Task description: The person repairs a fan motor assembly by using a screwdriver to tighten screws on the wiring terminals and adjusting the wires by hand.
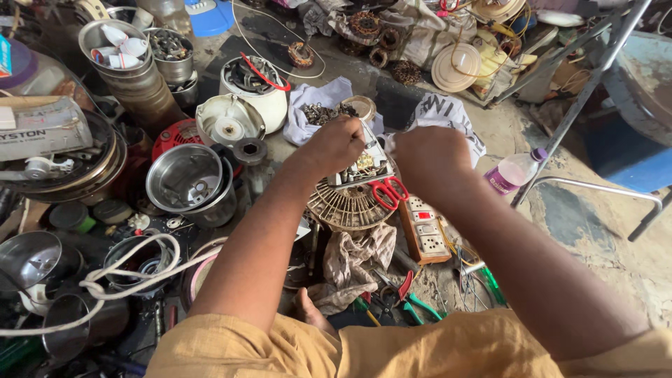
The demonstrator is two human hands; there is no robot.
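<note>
The work sits mid-repair, as far as the view tells: a round motor core with bare radial slots (348,204) lies stripped on the floor, and a small white part with brassy windings or terminals (365,162) rests on its far edge, held between both hands. The core looks opened and not yet closed up; whether any winding is done cannot be told.

The left hand (334,143) comes in from the left of the core, forearm stretched forward, knuckles up, fingers curled tight around the white part's left end. The right hand (428,155) reaches from the right of the core, wrist bent down, fingers closed; it seems to pinch something at the part's right end, but what it grips is hidden behind the hand.

Red-handled scissors (389,192) lie on the core's right rim. A wooden switch-and-socket board (424,228) lies just right of the core, a crumpled cloth (353,262) just below it, green-handled pliers (417,302) farther below, and steel bowls (185,180) well to its left.
</note>
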